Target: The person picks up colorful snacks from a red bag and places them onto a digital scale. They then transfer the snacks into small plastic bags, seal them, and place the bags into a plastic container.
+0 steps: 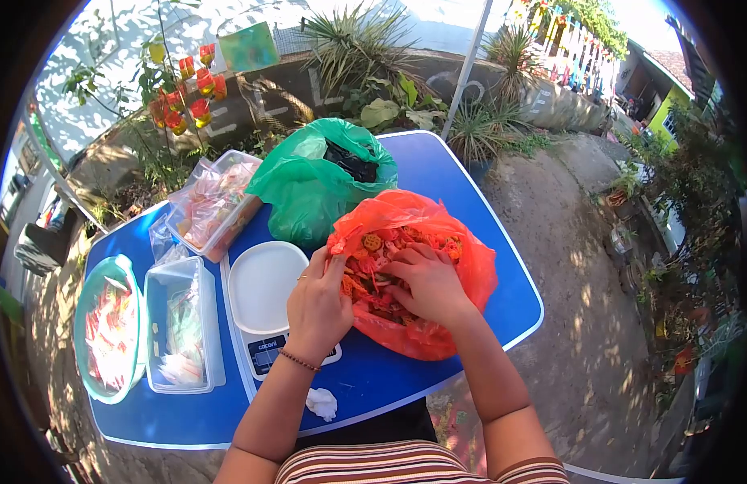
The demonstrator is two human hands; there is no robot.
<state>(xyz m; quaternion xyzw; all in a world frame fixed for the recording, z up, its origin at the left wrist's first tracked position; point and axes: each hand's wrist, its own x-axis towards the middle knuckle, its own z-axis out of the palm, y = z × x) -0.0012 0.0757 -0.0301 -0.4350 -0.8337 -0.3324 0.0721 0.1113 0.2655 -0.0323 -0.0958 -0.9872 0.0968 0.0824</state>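
A red plastic bag (470, 266) stands with its mouth wide on the blue table. Inside it lie many orange-red snack pieces (373, 242), some of them wheel-shaped. My left hand (318, 302) is closed on the bag's left rim, a beaded bracelet at its wrist. Down in the bag, my right hand (426, 282) has its fingers curled in among the snack pieces; the fingertips are partly hidden. Just left of my left hand is a kitchen scale (264, 355) with a white plate (268, 286) on top.
Behind the red bag sits a green plastic bag (297, 198) with something black in it. On the left are a tub of packed snacks (248, 211), a clear container (213, 339) and a green basin (138, 323), both holding small packets. Crumpled white tissue (322, 404) lies near the table's (438, 157) front edge.
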